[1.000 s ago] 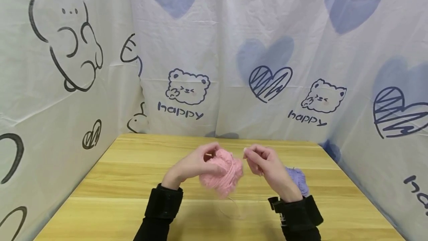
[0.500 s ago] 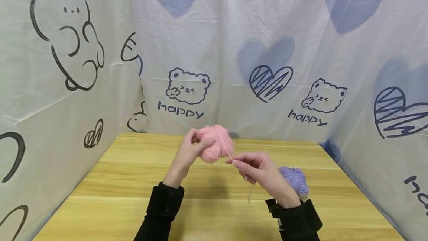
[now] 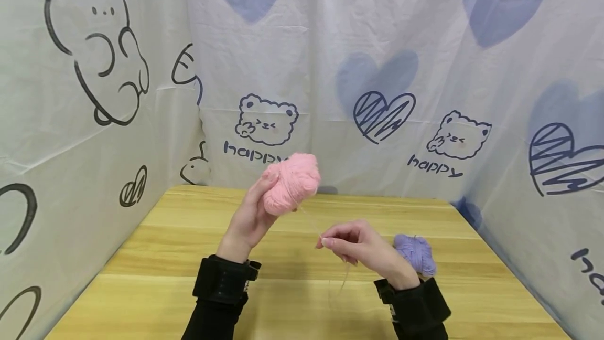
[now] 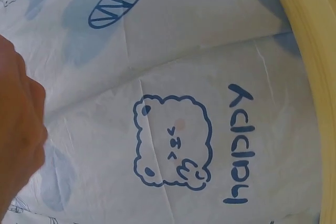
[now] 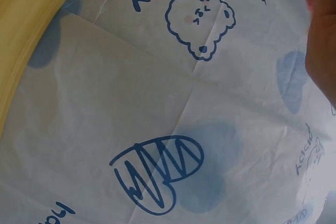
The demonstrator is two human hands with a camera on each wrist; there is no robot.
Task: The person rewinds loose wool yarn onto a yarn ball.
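The left hand (image 3: 247, 219) grips the pink yarn ball (image 3: 291, 182) raised above the worktop (image 3: 155, 256) — soft, light, squashy, best cupped whole. Below it, the right hand (image 3: 358, 245) pinches its thin strand (image 3: 309, 216) — slippery, easily snagged.

We read "happy" on the backdrop cloth (image 3: 330, 67) under the bear at 10 o'clock | "happy" again under the bear at 2 o'clock | a cut-off word at 4 o'clock, unreadable.
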